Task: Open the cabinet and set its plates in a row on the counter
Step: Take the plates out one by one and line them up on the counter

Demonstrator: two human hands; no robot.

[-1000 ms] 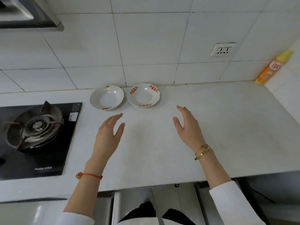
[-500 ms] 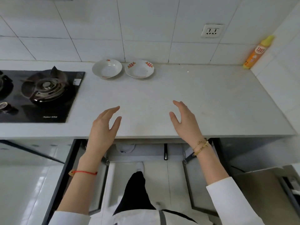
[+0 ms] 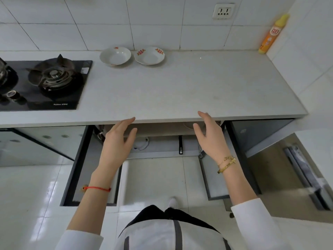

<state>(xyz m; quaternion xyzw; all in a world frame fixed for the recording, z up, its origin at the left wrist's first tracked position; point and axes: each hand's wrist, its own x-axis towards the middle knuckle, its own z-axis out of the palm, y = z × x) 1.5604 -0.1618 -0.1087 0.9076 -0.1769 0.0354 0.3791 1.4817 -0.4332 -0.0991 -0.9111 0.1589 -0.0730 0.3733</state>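
Both hands, left point(image 3: 117, 143) and right point(image 3: 210, 139), reach empty with each grip spread apart toward the open cabinet point(image 3: 162, 130), likely for another plate, while two plates point(image 3: 115, 55) sit side by side on the worktop point(image 3: 180, 91).

Two white plates with red motifs side by side at the back of the counter point(image 3: 180, 91), left plate point(image 3: 115, 56) just beside right plate point(image 3: 149, 55), near the tiled wall. Gas hob point(image 3: 45, 83) at left, yellow bottle point(image 3: 272, 34) in the far right corner. Below, cabinet point(image 3: 162, 130) with both doors swung open. Left hand point(image 3: 117, 147) and right hand point(image 3: 210, 138) empty, fingers straight, held before the opening
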